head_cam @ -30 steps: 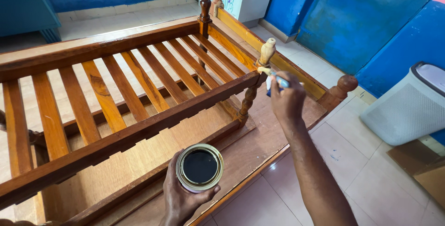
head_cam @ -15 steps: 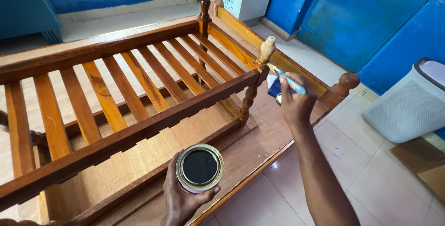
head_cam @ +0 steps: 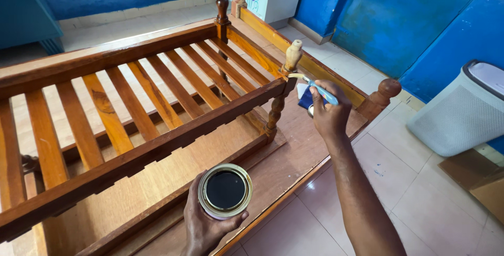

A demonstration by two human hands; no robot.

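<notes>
Varnishing of a slatted wooden bench frame (head_cam: 142, 91), seen from above. We hold an open round tin (head_cam: 225, 190) of dark liquid in our left hand (head_cam: 202, 227), fingers wrapped around its wall from below; the tin hangs just over the near edge of the flat wooden base (head_cam: 294, 146) on which the frame stands. Our right hand (head_cam: 329, 114) pinches a small brush with a light-blue handle (head_cam: 320, 91), thumb and fingers closed narrowly around it, and its bristle end touches the foot of the pale turned finial (head_cam: 292, 55) at the corner post. Just beyond the hand, on the base, lie a dark-blue cloth (head_cam: 303, 100) and a small round object, partly hidden.

We judge the work well advanced. The slats, the long rails and the far dark post (head_cam: 222, 9) already show a deep, glossy brown. The finial under the brush is lighter and matt, as though uncoated, and the knob (head_cam: 389, 88) at the right corner looks reddish but dull. The base appears paler than the frame; whether it is to be coated we cannot tell. A white mesh-sided bin (head_cam: 462, 112) stands on the tiled floor (head_cam: 415, 182) to the right, before blue walls (head_cam: 399, 20).
</notes>
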